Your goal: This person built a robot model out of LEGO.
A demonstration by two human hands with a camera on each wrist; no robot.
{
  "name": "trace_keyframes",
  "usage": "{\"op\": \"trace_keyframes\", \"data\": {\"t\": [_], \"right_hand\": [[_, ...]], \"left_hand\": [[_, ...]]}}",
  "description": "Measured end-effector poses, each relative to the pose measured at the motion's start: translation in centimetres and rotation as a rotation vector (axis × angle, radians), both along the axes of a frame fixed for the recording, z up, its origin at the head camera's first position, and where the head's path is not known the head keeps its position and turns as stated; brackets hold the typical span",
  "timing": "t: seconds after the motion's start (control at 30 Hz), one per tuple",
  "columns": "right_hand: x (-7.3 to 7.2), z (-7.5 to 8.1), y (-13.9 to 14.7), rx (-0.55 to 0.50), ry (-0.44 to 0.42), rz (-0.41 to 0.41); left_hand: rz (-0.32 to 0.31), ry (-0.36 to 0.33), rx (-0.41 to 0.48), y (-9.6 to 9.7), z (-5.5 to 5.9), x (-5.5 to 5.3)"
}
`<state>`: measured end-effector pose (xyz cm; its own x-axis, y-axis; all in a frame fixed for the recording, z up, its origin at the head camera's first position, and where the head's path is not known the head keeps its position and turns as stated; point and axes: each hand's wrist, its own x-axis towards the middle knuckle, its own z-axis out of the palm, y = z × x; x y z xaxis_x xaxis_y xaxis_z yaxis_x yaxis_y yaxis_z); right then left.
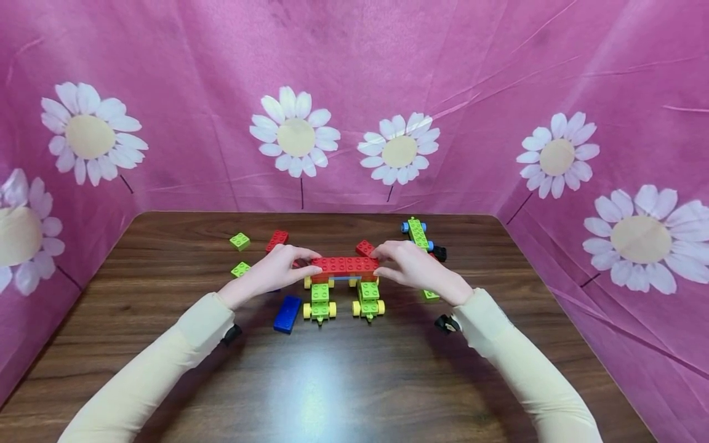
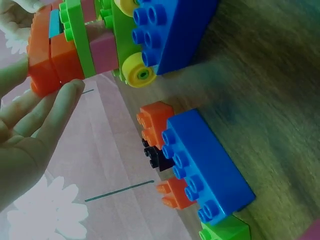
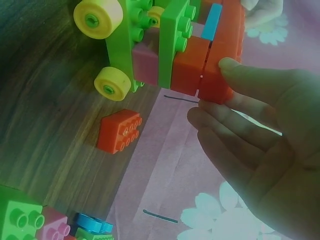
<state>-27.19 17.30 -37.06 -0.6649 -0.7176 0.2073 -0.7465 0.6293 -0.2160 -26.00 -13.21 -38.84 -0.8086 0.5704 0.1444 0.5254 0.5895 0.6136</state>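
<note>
A structure of toy building bricks stands mid-table. Two wheeled green bases, the left base [image 1: 320, 295] and the right base [image 1: 368, 295], have yellow wheels and carry stacked bricks. Across the top, a left red brick [image 1: 328, 264] and a right red brick [image 1: 362, 264] lie end to end, with a light blue piece [image 3: 212, 22] showing beneath them. My left hand [image 1: 271, 274] pinches the row's left end between thumb and fingers. At the opposite end, my right hand [image 1: 415, 267] grips the right red brick, its thumb on the brick's side and fingers opposite.
A dark blue brick [image 1: 287, 314] lies left of the left base. Farther left are two green bricks, one at the back [image 1: 240, 240], and a red brick [image 1: 277, 239]. Another red brick [image 1: 364, 248] sits behind the structure. A green blue-wheeled base [image 1: 418, 234] stands back right.
</note>
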Motion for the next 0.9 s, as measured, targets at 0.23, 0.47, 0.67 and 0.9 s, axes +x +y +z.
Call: {"op": "trace_keyframes", "data": {"t": [0.23,0.47,0.67,0.9], "right_hand": [[0.02,0.37,0.00,0.021,-0.004,-0.001],[0.07,0.09,-0.06,-0.004,0.011,0.006],[-0.11,-0.04,-0.21,-0.019,0.006,0.006],[-0.12,-0.10,-0.18,-0.036,-0.014,0.005]], "left_hand": [[0.008,0.003,-0.012,0.14,-0.08,0.10],[0.011,-0.023,-0.014,0.01,-0.30,0.15],[0.001,-0.013,-0.027,-0.10,-0.15,0.03],[-0.025,-0.008,-0.047,0.05,-0.04,-0.04]]}}
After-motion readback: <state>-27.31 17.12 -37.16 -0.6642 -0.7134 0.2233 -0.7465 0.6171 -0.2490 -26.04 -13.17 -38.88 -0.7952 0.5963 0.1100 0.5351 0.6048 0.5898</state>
